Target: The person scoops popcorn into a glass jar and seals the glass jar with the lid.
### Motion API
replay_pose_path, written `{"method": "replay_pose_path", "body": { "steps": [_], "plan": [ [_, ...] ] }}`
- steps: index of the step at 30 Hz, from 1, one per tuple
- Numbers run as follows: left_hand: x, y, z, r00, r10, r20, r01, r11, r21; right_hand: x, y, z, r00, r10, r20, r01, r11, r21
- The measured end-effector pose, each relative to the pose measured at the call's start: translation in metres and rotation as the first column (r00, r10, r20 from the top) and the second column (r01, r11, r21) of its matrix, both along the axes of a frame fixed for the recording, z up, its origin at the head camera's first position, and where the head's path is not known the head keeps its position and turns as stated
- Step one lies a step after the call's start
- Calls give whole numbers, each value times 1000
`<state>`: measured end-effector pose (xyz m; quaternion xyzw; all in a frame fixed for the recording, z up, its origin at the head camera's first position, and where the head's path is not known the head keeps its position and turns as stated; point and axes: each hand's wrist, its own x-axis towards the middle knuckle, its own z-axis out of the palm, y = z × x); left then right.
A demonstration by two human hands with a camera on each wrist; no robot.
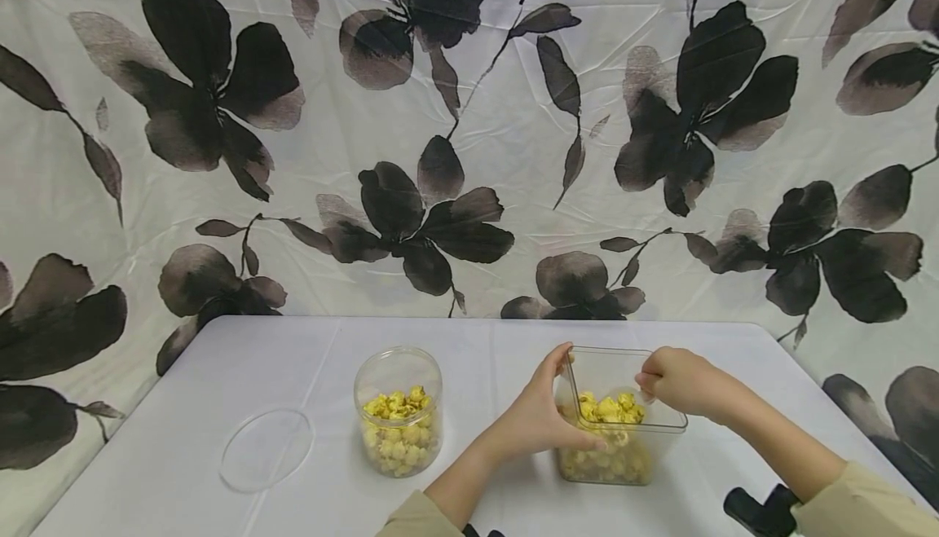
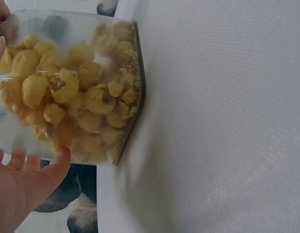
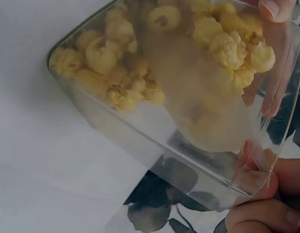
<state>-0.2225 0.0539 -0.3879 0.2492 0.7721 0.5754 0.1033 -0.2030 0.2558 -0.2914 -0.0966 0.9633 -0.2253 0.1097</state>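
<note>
The right hand [image 1: 685, 382] is pinching a cloudy scoop [image 3: 201, 107], the popcorn [image 1: 610, 409] is lying lower leftward of its fingers [image 1: 651, 376] (the left hand [image 1: 539, 416] is gripping the box [image 1: 664, 441]).

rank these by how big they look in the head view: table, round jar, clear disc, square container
1. Table, by far
2. Square container
3. Round jar
4. Clear disc, about as wide as the jar but shorter
</note>
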Motion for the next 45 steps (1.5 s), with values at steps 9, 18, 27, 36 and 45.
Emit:
{"method": "replay_pose_path", "body": {
  "steps": [9,18,27,36,45],
  "plan": [
    [0,1,1,1000,5,2,-5,1000,7,0,0,4,1000,-4,11,4,998,-71],
    [0,1,-1,1000,4,3,-4,1000,3,3,4,1,997,-28,73,37,992,-122],
    [0,1,-1,1000,7,5,-7,1000,1,-1,1,2,997,18,72,-7,988,-154],
    [0,1,-1,1000,-2,14,2,1000,4,0,8,3,992,25,120,-4,985,-175],
    [1,0,1,1000,5,25,-5,1000,12,-4,3,4,985,43,165,-10,980,-200]
  ]
}}
